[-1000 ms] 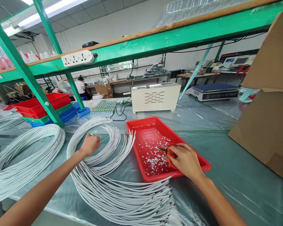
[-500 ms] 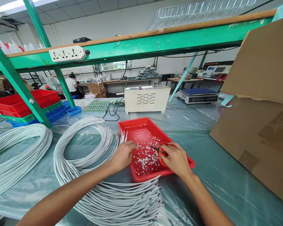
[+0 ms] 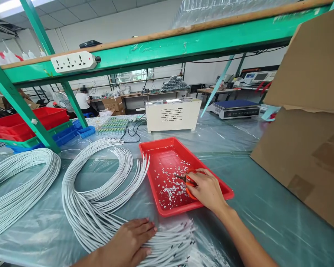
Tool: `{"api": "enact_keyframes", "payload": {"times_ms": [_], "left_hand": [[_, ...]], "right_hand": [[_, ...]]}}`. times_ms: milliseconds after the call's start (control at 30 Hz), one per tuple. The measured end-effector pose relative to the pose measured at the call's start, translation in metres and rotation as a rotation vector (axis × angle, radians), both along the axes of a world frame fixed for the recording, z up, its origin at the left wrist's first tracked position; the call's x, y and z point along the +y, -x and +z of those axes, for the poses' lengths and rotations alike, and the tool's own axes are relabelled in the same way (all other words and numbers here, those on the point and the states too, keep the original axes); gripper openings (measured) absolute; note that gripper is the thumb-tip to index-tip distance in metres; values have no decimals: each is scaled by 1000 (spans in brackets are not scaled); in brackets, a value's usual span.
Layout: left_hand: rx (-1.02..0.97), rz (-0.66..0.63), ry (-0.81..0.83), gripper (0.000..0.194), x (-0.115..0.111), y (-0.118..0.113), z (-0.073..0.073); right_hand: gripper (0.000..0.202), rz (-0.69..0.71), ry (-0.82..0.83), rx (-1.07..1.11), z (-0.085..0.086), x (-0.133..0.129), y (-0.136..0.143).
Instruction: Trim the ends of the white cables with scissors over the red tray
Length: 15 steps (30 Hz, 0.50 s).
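Observation:
My right hand (image 3: 207,188) is closed round orange-handled scissors (image 3: 189,182), held over a red tray (image 3: 171,213). Small white scraps (image 3: 172,191) are scattered across the tray's bottom. My left hand (image 3: 132,239) lies palm down on a bundle of white cables (image 3: 169,243), its fingers stretched out. The cable ends, some with dark tips, fan out to the right of that hand, in front of the tray. From the same coil (image 3: 78,178), another group of cable ends (image 3: 143,167) reaches the tray's left rim.
A second cable coil (image 3: 44,163) lies at the left. Stacked trays (image 3: 30,122) stand behind it. A cream machine (image 3: 172,115) and a scale (image 3: 233,109) are farther back. A cardboard box (image 3: 303,148) borders the right side; a green shelf beam (image 3: 156,50) crosses above. A person (image 3: 83,100) sits far back.
My left hand has moved from the tray's left rim down toward me, onto the cable bundle. My right hand stays over the tray with the scissors.

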<state>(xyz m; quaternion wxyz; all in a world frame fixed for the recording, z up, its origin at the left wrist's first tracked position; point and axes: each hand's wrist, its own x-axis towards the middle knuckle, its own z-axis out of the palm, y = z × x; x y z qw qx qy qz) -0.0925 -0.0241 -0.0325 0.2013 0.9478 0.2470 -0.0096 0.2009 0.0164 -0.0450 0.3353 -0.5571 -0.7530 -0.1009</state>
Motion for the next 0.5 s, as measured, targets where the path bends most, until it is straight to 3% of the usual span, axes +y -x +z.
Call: {"api": "enact_keyframes", "payload": {"times_ms": [100, 200, 367, 500], "left_hand": [[-1, -62, -4, 45, -1, 0, 9], [-94, -38, -53, 27, 9, -4, 10], [-163, 340, -323, 24, 44, -11, 2], [-117, 522, -455, 37, 76, -22, -5]], "right_hand": [[13, 16, 3, -5, 0, 0, 2], [14, 22, 3, -10, 1, 0, 2], [14, -1, -5, -2, 0, 0, -1], [14, 5, 4, 3, 1, 0, -1]]}}
